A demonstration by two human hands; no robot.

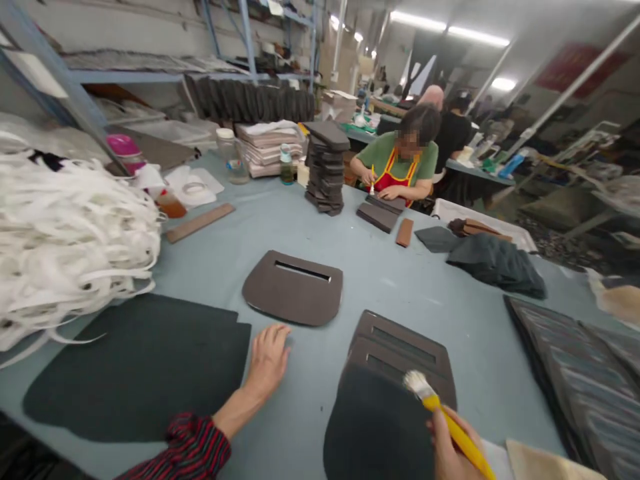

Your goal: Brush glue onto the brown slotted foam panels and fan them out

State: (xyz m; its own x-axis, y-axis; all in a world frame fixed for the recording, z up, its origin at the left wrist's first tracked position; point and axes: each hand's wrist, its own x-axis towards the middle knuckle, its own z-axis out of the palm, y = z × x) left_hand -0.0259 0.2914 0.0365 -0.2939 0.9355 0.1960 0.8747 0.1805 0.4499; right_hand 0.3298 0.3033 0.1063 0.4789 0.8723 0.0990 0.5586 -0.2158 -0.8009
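My right hand (453,447), at the lower right, grips a yellow-handled brush (463,437). Its pale bristles are over slotted dark grey panels (445,373), which overlap a plain dark piece (377,427). My left hand (269,360) rests on the blue-grey table (300,387) with its fingers slightly bent and nothing visible in it. It lies beside the right edge of a large dark sheet (150,367). Just beyond my left fingertips is a single dark panel (293,300) with a long slot.
White strips (75,233) are heaped at the left. Dark pieces are stacked (327,167) at the back, near a jar (287,165). Across the table a person (425,153) holds a brush. More dark pieces (575,373) lie at the right.
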